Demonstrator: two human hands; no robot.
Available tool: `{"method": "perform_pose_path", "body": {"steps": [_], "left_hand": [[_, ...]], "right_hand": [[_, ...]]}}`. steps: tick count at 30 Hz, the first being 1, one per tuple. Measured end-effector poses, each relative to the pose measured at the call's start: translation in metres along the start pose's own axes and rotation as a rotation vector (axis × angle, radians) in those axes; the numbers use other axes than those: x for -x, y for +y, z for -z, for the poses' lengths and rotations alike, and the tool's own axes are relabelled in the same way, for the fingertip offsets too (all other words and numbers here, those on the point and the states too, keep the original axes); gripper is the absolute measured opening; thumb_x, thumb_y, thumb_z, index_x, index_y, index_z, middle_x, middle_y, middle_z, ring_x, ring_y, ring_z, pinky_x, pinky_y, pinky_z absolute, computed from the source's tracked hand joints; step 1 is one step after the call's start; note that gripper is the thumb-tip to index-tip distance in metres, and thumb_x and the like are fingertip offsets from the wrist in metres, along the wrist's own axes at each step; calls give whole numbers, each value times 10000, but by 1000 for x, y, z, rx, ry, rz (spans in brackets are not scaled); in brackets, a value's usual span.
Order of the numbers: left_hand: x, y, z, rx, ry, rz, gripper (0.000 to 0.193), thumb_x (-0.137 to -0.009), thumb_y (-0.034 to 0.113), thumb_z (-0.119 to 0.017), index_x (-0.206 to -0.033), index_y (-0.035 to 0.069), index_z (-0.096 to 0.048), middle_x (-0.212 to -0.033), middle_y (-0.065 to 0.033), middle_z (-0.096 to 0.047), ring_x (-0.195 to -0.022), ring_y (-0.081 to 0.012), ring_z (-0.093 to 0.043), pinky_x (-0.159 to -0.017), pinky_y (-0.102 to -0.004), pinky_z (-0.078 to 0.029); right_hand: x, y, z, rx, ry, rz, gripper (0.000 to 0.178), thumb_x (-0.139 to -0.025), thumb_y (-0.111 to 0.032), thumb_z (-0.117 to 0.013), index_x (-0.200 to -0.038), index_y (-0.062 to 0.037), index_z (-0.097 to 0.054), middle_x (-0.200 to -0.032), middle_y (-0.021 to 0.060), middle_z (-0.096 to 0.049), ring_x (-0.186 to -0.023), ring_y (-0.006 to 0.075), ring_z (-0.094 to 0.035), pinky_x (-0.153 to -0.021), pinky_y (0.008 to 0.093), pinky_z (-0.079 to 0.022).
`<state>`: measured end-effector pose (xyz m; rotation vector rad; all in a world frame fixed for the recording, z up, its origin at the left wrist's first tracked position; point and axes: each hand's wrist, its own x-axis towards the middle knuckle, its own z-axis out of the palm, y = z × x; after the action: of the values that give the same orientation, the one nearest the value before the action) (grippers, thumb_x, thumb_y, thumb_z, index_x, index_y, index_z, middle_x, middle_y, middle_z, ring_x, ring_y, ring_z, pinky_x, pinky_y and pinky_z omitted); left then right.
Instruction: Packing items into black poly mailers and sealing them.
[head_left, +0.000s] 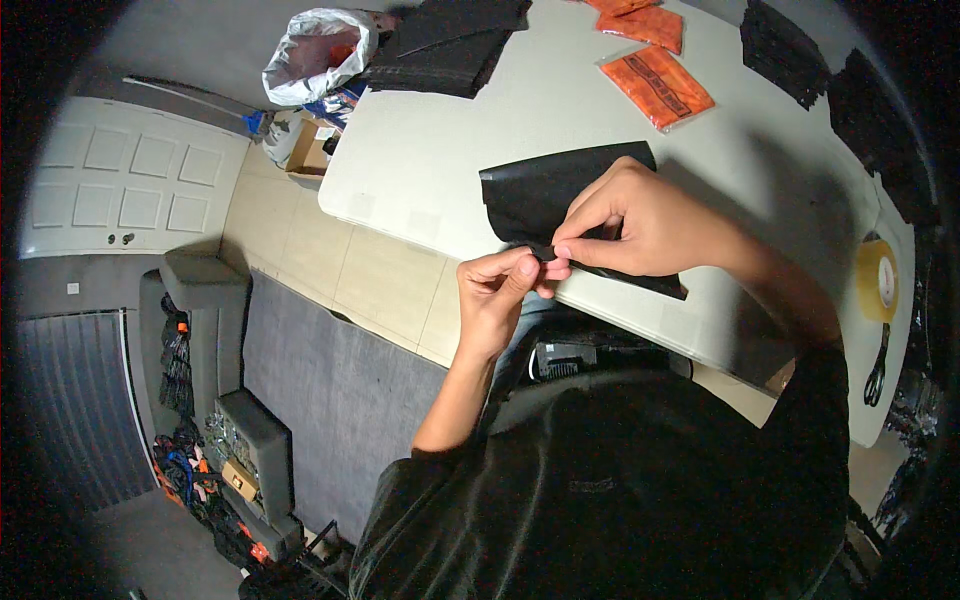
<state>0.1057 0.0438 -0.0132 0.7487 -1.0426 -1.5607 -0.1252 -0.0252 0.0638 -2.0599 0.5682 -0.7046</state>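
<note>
A thin black sheet [560, 190], perhaps a pouch or cloth, lies partly on the white table [420, 170] near its front edge. My left hand [495, 295] pinches the sheet's near left corner between thumb and fingers, just off the table edge. Close against it, my right hand [645, 220] grips the same edge with thumb and forefinger, its other fingers curled. The two sets of fingertips almost touch. My right hand and wrist cover part of the sheet. Whether anything small is held at that corner is too hard to make out.
Orange packets in clear plastic [658, 85] lie at the table's far side. Stacked black pieces [440, 50] sit far left, more [785, 50] far right. A tape roll [880, 280] and black-handled scissors [878, 370] rest at right. A white bag [320, 55] stands beyond the left edge.
</note>
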Motion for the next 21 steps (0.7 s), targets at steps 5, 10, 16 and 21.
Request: {"method": "perform_pose_path", "body": {"steps": [5,10,16,21], "left_hand": [[-3,-2,8,36,-48,-10,297,-1073,178,-637,-1108,-87,-765,-1015,-207,-796,-860,-217,-763,-682,-299,-563],[-3,1,4,76,-23,29,286,-1075,161,-629,-1107,-91,-763,-1025,-207,-797,-803,-209,-752,-654,-289,-555],[-1,-3,2,-108,79,-25,231,-1048,170,-696,-1053,-37,-799,-954,-140,-799,-752,-127,-702,-607,-257,-546],[0,-5,-10,-261,116,-72,189,-1021,156,-739,-1038,-19,-808,-931,-102,-796,-735,-99,-677,-615,-245,-546]], "right_hand": [[-1,5,-3,-7,20,34,117,-915,-30,-748,-986,54,-788,-817,139,-774,-601,140,-644,-523,279,-441],[-1,0,-1,-15,-23,-59,126,-908,-58,-769,-971,49,-793,-834,133,-780,-648,162,-686,-564,283,-498],[-1,-2,-15,392,247,234,158,-859,-104,-827,-964,14,-813,-865,132,-791,-769,258,-770,-710,344,-605],[2,1,-12,242,171,65,164,-854,-101,-839,-960,22,-814,-863,149,-798,-771,254,-781,-692,348,-602]]}}
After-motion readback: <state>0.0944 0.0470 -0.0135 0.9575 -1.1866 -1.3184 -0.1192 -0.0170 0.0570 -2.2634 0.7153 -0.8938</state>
